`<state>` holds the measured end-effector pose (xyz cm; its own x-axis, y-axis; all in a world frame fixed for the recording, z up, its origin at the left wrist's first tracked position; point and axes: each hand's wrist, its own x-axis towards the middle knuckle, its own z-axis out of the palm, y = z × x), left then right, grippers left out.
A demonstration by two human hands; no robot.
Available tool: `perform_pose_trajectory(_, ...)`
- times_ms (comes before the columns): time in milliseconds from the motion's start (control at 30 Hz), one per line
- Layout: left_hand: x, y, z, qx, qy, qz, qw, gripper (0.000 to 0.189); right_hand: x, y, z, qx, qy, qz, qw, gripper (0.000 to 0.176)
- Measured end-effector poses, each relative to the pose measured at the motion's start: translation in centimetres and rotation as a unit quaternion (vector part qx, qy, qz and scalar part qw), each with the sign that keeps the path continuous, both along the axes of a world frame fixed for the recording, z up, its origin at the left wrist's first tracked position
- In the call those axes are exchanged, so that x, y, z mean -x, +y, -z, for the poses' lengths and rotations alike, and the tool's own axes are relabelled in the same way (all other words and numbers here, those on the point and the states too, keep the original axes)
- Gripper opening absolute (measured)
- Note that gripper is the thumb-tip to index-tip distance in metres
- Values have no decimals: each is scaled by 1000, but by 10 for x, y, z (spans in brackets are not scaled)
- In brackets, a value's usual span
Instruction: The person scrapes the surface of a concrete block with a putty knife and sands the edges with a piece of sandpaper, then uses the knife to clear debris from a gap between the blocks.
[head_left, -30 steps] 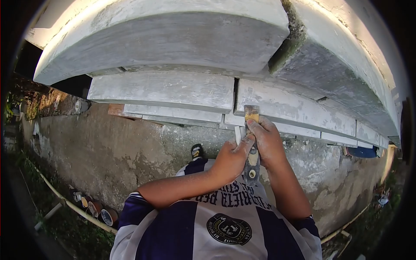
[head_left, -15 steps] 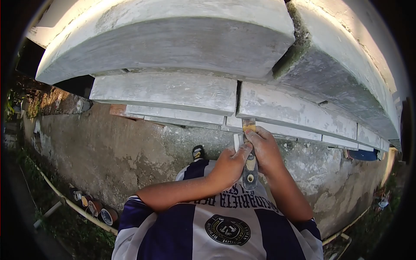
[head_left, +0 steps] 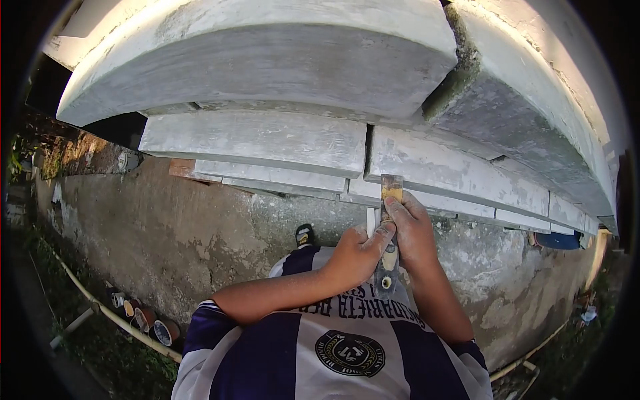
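A worn putty knife point(head_left: 389, 259) points its blade away from me, its dark, stained handle with a hole in the end toward my shirt. My left hand point(head_left: 357, 257) is closed around the handle, thumb across its middle. A narrow white strip point(head_left: 371, 222) stands up from the same hand, beside the knife; its lower end is hidden in the fist. My right hand point(head_left: 413, 230) pinches the knife higher up, thumb on the yellowish part near the blade. Both hands are dusty. The blade tip overlaps the lower edge of a grey-white concrete block point(head_left: 460, 163).
Overhead juts a large curved concrete ledge point(head_left: 267, 73), with a second ledge point(head_left: 527, 113) at right across a gap. Another block point(head_left: 253, 140) lies left of a dark vertical joint. Pots point(head_left: 167, 331) and a long pipe point(head_left: 127, 325) line the lower left.
Both hands and the putty knife have shifted slightly to the right, and the blade sits a little higher against the block. The grip looks much the same.
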<state>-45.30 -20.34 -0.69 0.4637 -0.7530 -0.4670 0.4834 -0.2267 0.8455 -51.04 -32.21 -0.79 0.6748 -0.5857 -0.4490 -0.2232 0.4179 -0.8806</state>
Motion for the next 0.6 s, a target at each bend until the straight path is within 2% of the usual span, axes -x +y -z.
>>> perform_pose_trajectory(67,-2,-2,2,-6,1,-8,1000,28,-4,-3,2,-6,-10,-10,1000,20)
perform_pose_trajectory(167,-1,-6,4,14,76,-46,996,28,-11,-3,-2,-9,-6,11,1000,20)
perform_pose_trajectory(267,9,-4,14,54,37,-57,996,26,-4,-3,-1,23,21,-16,999,20)
perform_pose_trajectory(367,7,-7,13,40,45,-78,995,25,-10,-7,1,-13,9,-13,1000,20)
perform_pose_trajectory(467,-3,-7,3,-9,118,-49,992,24,-14,-8,-8,-23,9,-30,999,23)
perform_pose_trajectory(567,7,-1,22,9,20,-36,999,24,-6,-3,7,35,9,-25,999,21)
perform_pose_trajectory(600,4,-3,19,19,35,-52,998,25,-9,-2,3,52,10,-26,998,20)
